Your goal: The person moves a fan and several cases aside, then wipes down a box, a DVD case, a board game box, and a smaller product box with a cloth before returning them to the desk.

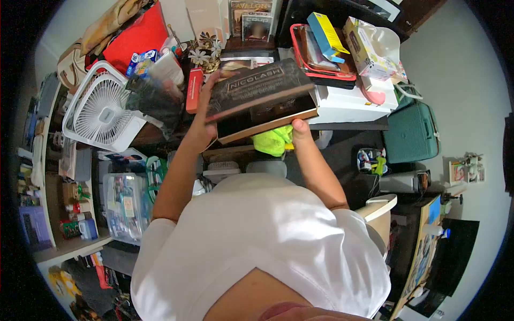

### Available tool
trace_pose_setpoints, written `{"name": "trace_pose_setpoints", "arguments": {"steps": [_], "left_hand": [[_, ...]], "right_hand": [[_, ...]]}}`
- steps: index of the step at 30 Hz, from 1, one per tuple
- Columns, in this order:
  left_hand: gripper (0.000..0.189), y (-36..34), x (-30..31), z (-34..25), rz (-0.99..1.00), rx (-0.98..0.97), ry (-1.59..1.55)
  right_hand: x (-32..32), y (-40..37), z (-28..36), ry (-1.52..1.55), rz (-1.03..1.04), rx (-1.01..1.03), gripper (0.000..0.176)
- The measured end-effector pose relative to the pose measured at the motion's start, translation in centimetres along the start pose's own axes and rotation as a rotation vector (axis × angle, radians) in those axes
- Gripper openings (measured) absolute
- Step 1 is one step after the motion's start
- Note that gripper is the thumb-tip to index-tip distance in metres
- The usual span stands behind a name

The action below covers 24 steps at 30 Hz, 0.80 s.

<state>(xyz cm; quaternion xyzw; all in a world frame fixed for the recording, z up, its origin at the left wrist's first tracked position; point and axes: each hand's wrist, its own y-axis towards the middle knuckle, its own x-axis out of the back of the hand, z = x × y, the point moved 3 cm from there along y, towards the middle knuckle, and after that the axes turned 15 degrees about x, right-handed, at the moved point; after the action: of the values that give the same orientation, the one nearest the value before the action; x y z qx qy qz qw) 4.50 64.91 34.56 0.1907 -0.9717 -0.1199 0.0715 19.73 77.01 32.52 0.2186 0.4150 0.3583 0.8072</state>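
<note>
Both my hands hold a dark cardboard box [257,85] with "NICOLABI" lettering, tilted over the front of the desk. My left hand [208,115] wraps its left end, thumb low and fingers up along the side. At the lower right corner, my right hand [301,130] shows its thumb against the edge; its other fingers are hidden behind the box. A dark gap shows between the lettered panel and the brown lower edge. Directly below the box, beside my right thumb, is a bright yellow-green cloth [273,141].
A white box fan [106,111] and a dark plastic bag [155,104] are on the left. Behind stand a red box [194,91] and metallic flowers [205,53]. To the right are a red-rimmed basket [300,59], a tissue box [369,51], a white box [348,104] and a green case [412,134].
</note>
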Motion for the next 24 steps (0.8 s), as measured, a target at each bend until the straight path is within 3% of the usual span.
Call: {"name": "trace_pose_setpoints", "arguments": {"steps": [3,8,11,14,18,20,22,23,24], "left_hand": [[0.096,0.2,-0.2,0.0,-0.001,0.02,-0.242],[0.065,0.1,-0.9,0.5,-0.248,0.393,-0.769],[0.055,1.0,-0.7,2.9,-0.238,0.372,-0.967],[0.051,1.0,-1.3,2.4,-0.235,0.298,-0.879],[0.047,1.9,-1.2,3.2,-0.222,0.343,-1.009],[0.048,1.6,-1.6,1.4,-0.265,0.374,-0.923],[0.049,1.6,-2.3,0.8,-0.262,0.393,-0.856],[0.047,2.0,-2.3,1.1,-0.255,0.389,-0.845],[0.045,2.2,-2.5,1.0,-0.268,0.385,-0.852]], "right_hand": [[0.2,0.2,-0.1,-0.016,0.004,0.006,0.119],[-0.7,0.3,-0.3,0.06,0.063,-0.038,0.112],[0.3,-0.5,-0.6,0.165,0.005,-0.071,0.104],[1.4,-1.8,-0.4,0.191,-0.092,-0.201,0.095],[2.7,-2.0,0.1,0.155,-0.161,-0.334,0.087],[3.4,-2.4,0.5,0.133,-0.204,-0.389,0.083],[4.6,-2.9,0.4,0.056,-0.292,-0.439,0.057],[6.4,-3.5,-0.2,0.008,-0.306,-0.537,0.056],[5.6,-3.1,0.2,-0.011,-0.351,-0.503,0.055]]}}
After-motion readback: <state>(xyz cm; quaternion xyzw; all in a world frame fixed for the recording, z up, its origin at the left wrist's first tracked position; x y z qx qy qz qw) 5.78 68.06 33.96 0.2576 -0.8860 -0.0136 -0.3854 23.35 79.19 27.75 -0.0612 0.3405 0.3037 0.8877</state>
